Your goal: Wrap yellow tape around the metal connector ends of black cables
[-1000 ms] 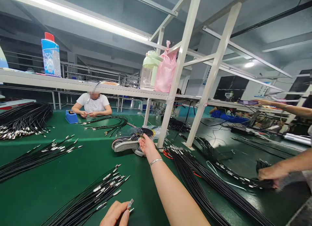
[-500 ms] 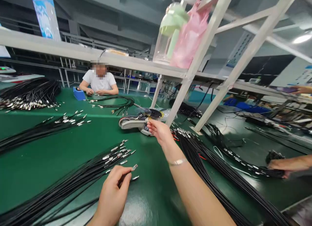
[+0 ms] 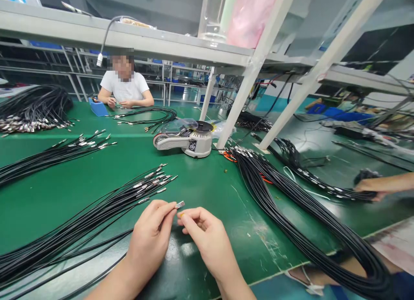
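Green desk [image 3: 200, 183] fills the frame's middle; low-centre, the left hand [image 3: 151, 231] pinches a silver connector [image 3: 180, 204], the right hand [image 3: 207, 237] a yellow scrap [image 3: 182, 214] just beside it. Joining these seems the step in hand, calling for steady alignment; a cable bundle [image 3: 80, 220] lies left, a dispenser [image 3: 199, 145] upper-centre.

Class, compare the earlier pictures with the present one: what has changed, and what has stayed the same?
The right hand has come back from the pale grey, round-based tape dispenser to beside the left hand; it now pinches a small orange-yellow strip. The left hand still holds a silver, rectangular metal connector.
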Motion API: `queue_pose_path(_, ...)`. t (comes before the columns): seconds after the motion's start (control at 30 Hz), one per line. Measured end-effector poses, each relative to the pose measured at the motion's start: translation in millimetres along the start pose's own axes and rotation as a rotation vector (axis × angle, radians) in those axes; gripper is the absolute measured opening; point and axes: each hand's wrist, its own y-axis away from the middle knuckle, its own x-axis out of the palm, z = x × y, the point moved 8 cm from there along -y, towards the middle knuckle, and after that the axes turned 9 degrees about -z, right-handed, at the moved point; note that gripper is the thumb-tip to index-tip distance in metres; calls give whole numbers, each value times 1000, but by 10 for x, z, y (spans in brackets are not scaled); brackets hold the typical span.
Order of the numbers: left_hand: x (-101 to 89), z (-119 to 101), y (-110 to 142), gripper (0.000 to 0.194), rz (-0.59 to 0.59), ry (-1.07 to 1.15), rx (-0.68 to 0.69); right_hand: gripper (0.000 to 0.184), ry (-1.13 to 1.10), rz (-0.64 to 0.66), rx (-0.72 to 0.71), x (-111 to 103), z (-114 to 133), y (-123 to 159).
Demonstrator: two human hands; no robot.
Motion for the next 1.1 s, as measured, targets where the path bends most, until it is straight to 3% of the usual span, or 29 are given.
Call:
queue_pose_path(0.4,-34,-94,44,22,-30,31,121,20,-77,-33,-30,39,75,41)
queue_pose_path(0.6,-84,-120,47,19,-61,36,113,19,-78,-56,-36,55,120,47)
queue_pose_path(1.1,-116,-229,33,32,-64,62,243,16,-38,-61,-78,73,220,49)
